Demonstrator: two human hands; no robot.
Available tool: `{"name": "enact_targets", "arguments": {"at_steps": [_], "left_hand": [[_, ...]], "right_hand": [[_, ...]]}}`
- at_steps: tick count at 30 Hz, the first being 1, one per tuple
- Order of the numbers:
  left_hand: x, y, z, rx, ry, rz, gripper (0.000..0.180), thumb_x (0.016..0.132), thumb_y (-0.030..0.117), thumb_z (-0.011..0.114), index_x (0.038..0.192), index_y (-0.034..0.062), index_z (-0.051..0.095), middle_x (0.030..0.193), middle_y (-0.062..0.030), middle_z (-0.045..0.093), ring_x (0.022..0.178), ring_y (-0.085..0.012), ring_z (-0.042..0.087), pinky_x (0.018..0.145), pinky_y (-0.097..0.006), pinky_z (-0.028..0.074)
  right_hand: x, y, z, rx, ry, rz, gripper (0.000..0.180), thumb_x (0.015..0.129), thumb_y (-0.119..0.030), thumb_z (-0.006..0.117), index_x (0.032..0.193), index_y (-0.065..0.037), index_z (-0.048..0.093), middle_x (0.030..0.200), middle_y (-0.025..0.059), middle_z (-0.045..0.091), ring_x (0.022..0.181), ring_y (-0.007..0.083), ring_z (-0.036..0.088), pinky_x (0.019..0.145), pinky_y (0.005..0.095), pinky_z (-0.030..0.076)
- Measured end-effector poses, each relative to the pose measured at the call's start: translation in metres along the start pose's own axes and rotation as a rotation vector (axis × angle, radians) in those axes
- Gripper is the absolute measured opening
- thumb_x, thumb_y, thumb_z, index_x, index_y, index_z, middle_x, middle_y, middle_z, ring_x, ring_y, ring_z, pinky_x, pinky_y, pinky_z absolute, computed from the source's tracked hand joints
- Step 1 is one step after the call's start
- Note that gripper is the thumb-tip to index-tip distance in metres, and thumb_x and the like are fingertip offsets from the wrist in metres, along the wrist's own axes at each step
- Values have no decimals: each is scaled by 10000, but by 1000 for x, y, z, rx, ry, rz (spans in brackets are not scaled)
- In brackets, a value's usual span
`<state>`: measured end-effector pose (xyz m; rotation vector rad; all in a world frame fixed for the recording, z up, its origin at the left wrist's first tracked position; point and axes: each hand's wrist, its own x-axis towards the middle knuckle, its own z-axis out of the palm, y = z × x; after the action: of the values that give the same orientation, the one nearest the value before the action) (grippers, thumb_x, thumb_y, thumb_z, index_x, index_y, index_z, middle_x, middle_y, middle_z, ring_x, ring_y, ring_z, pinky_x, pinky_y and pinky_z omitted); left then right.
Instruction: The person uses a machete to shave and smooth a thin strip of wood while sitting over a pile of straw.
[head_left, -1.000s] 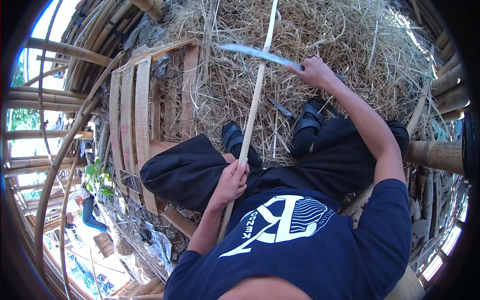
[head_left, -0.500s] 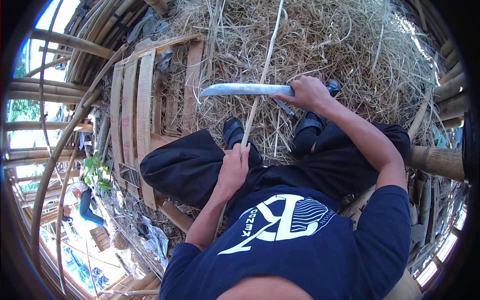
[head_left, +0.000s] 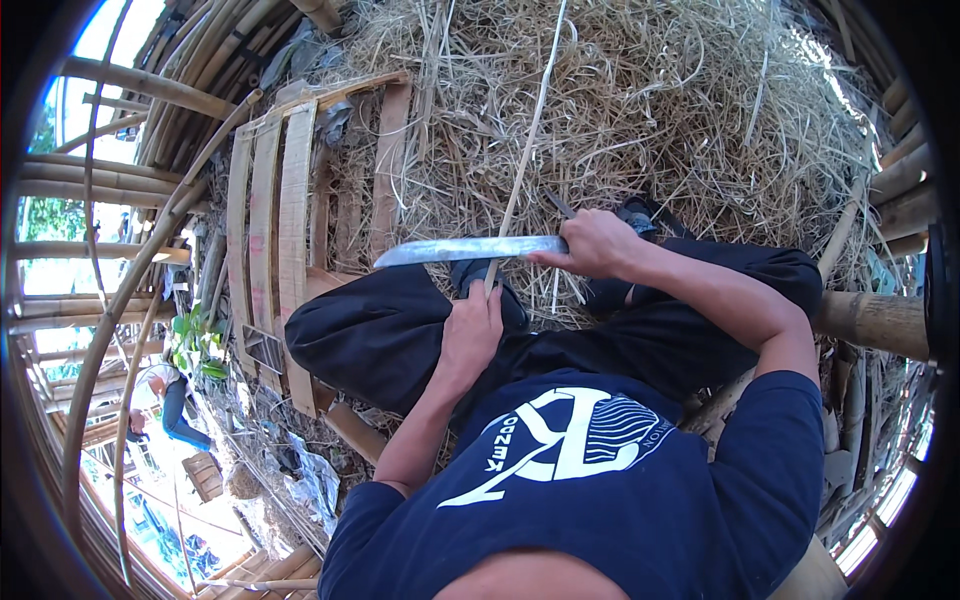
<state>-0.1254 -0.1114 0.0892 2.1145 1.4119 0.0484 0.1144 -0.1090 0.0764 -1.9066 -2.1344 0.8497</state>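
Head camera looks steeply down, close over lap and straw [head_left: 640, 130].

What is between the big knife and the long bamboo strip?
Nothing visible. The long knife blade in the right hand lies straight across the thin bamboo strip, right above where the left hand grips it; only straw lies behind.

The floor [head_left: 880, 320] was a platform of round bamboo poles, bare only along the right edge. A deep, loose heap of dry bamboo shavings [head_left: 680, 110] covered most of it, reaching right up to the seated person's dark shoes. To the left of the heap a slatted bamboo panel [head_left: 275, 230] lay flat, its pale strips running side by side, with stray shavings spilling over its near edge.
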Motion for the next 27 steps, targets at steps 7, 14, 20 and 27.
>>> {"name": "enact_targets", "arguments": {"at_steps": [7,14,20,27], "left_hand": [[-1,0,5,-18,38,37,212,981,208,458,990,-3,483,681,-299,592,662,-489,596,584,-552,486],[-4,7,0,-25,29,47,202,985,199,453,980,-3,453,679,-299,580,658,-481,595,570,-544,489],[0,1,6,-1,10,37,198,987,198,451,973,0,448,685,-298,579,675,-473,598,567,-544,489],[-1,5,3,-1,17,43,198,984,200,461,975,2,448,666,-286,571,655,-475,588,566,-537,492]], "right_hand": [[0,11,2,40,-34,-10,835,827,-724,471,587,60,630,547,235,575,579,408,616,615,484,525],[19,53,-32,72,107,249,813,828,-735,456,657,28,678,601,207,620,600,359,650,626,463,533],[6,30,1,-6,-38,27,820,795,-763,471,630,14,672,634,228,631,655,388,654,673,477,541],[34,76,-28,79,221,272,853,807,-777,443,571,18,642,559,193,608,575,338,645,611,447,530]]}}
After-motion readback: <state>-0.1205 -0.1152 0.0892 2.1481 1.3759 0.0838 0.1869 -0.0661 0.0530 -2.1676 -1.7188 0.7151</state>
